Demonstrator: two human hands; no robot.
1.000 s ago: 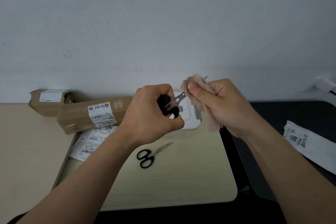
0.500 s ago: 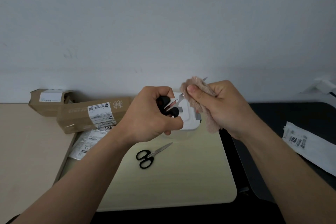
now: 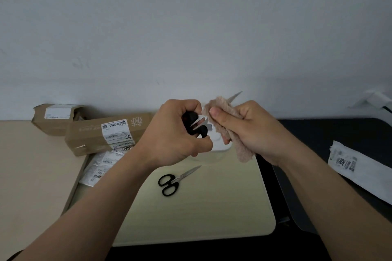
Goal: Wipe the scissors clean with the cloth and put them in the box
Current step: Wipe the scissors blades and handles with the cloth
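Head view: left hand (image 3: 176, 135) grips the scissors (image 3: 198, 131) by the black handles, right hand (image 3: 252, 131) pinches the cloth (image 3: 222, 110) round the blades, tip poking out past it. Wiping stage, I reckon; boxing is left, the box (image 3: 219, 147) just behind both hands, a second pair (image 3: 172, 180) lying below them

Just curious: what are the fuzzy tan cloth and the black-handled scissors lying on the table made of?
Fuzzy tan cloth: probably terry or fleece; matte, nubbly pile. Black-handled scissors: blades look like bright metal, catching light; handles seem smooth black plastic.
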